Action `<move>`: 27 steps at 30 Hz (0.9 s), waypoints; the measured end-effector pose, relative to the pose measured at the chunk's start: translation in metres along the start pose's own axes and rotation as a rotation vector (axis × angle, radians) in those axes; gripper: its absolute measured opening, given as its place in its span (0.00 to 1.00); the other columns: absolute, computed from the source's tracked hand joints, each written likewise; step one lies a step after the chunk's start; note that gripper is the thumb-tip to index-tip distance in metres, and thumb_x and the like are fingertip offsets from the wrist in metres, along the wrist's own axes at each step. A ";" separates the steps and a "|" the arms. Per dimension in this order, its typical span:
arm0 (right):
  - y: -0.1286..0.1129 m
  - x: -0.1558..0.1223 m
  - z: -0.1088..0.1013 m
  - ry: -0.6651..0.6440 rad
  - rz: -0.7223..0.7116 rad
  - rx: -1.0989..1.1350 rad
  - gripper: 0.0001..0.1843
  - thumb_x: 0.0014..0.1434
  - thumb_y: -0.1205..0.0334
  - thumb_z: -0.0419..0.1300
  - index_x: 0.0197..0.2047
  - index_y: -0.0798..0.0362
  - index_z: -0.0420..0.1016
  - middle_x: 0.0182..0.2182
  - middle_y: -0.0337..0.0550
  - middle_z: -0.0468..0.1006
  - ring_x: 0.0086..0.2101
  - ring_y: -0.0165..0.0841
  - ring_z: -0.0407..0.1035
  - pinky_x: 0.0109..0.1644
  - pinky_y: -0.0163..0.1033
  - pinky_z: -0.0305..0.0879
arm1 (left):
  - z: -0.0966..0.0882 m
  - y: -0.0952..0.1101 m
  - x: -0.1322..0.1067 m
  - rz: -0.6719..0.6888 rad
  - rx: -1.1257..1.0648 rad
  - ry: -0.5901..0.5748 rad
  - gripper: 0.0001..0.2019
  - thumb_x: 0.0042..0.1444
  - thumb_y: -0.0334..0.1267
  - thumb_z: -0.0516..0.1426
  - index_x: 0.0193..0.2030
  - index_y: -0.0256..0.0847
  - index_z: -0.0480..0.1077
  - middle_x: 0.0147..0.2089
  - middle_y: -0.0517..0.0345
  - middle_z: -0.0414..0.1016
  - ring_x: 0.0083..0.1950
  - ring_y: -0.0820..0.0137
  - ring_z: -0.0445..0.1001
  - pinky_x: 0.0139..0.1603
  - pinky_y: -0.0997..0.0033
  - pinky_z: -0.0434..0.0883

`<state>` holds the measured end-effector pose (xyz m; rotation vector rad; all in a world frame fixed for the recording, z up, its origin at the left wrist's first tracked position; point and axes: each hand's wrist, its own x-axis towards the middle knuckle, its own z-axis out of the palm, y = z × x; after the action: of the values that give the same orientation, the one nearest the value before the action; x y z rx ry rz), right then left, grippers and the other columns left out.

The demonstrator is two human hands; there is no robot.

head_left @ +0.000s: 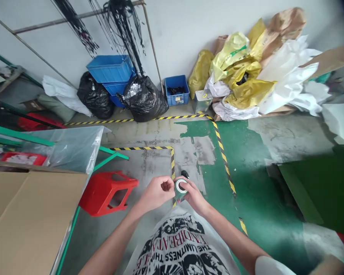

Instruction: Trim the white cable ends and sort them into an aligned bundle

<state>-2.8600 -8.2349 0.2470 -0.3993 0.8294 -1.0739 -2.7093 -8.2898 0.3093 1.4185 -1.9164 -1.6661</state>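
Note:
In front of my shirt, my right hand grips a roll of tape, greenish on its outer side with a white core ring facing up. The thumb of that hand lies at the core opening, and the other fingers go round the far side. Close against the roll's left side is my left hand, its fingers curled into a pinch. Whatever sits between those fingertips, if anything, is too small to make out.
A red plastic stool lies on its side at left, beside an open cardboard box on a green-framed rack. Blue crates, black bags and yellow sacks line the wall. Striped tape marks the floor.

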 end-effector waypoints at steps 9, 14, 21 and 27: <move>-0.097 0.158 0.045 -0.056 0.118 -0.028 0.10 0.56 0.54 0.60 0.39 0.50 0.76 0.31 0.40 0.75 0.32 0.36 0.69 0.24 0.35 0.64 | -0.091 0.020 0.093 -0.016 -0.071 0.482 0.05 0.56 0.34 0.56 0.36 0.38 0.73 0.34 0.59 0.75 0.35 0.72 0.73 0.37 0.75 0.70; -0.110 0.243 0.086 -0.085 0.222 0.036 0.14 0.55 0.52 0.60 0.39 0.53 0.75 0.30 0.43 0.75 0.31 0.37 0.69 0.26 0.37 0.64 | -0.149 0.000 0.127 0.094 0.081 0.692 0.06 0.57 0.34 0.58 0.41 0.42 0.74 0.41 0.57 0.77 0.37 0.71 0.75 0.40 0.72 0.72; -0.107 0.344 0.164 0.014 0.088 -0.092 0.10 0.57 0.53 0.59 0.37 0.50 0.73 0.35 0.42 0.74 0.33 0.36 0.67 0.26 0.36 0.63 | -0.277 -0.027 0.165 0.244 0.251 0.691 0.08 0.60 0.31 0.57 0.41 0.43 0.77 0.41 0.59 0.79 0.39 0.71 0.77 0.44 0.73 0.72; -0.112 0.414 0.224 0.110 -0.035 -0.217 0.08 0.60 0.51 0.56 0.36 0.45 0.71 0.38 0.40 0.74 0.31 0.36 0.65 0.28 0.37 0.63 | -0.377 -0.026 0.190 0.325 0.360 0.612 0.09 0.60 0.29 0.55 0.40 0.41 0.77 0.41 0.57 0.80 0.39 0.70 0.78 0.43 0.73 0.72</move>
<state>-2.6659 -8.6749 0.2988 -0.5424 1.0446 -1.0486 -2.5267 -8.6711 0.3337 1.4128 -1.9753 -0.6572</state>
